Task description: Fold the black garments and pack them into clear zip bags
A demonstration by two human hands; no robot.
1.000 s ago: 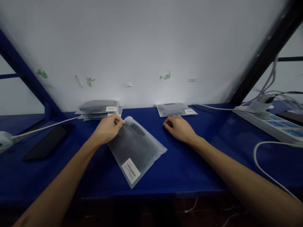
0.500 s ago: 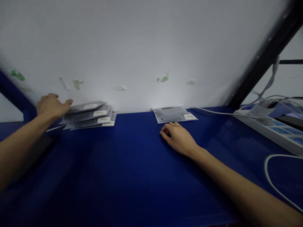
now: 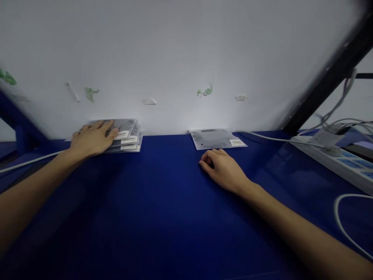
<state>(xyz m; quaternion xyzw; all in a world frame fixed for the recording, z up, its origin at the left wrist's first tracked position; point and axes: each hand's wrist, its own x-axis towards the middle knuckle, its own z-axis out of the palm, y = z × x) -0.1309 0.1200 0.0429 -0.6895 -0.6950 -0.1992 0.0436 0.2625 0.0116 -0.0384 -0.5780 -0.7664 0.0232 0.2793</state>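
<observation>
My left hand (image 3: 92, 139) lies flat, fingers stretched out, on top of a stack of grey frosted pouches (image 3: 128, 137) with white labels, at the back left of the blue table (image 3: 163, 202) against the white wall. My right hand (image 3: 223, 169) rests on the table with its fingers loosely curled under, holding nothing that I can see. Just beyond its knuckles lies a single grey pouch (image 3: 217, 138) with a white label, flat by the wall.
A white power strip (image 3: 335, 159) with plugs and cables sits at the right, and a white cable loop (image 3: 346, 225) lies near the right edge. Another white cable (image 3: 29, 161) runs along the table at the left. A dark post (image 3: 323, 83) slants up at the right.
My left hand carried the pouch from the table's middle to the stack at the back left and now presses flat on the squared-up stack. My right hand has barely moved.
</observation>
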